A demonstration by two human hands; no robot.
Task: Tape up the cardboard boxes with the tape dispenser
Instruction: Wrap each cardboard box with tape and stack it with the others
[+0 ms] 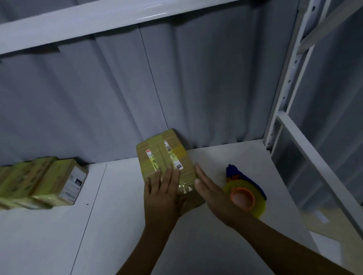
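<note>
Pressing L hand (162,199) flat on box (167,157), prob. seating tape (184,188). Holding R hand (214,197) flat, empty, alongside, by dispenser (247,197) for reuse.

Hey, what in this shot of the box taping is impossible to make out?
Head view only:
Near end of the cardboard box: covered by the left hand, so the tape there is unseen.
The tape dispenser: partly behind the right hand; its blade is hidden.
The row of taped boxes: cut off by the left edge; count unknown.
The labels on the box: print too small and blurred to read.
</note>
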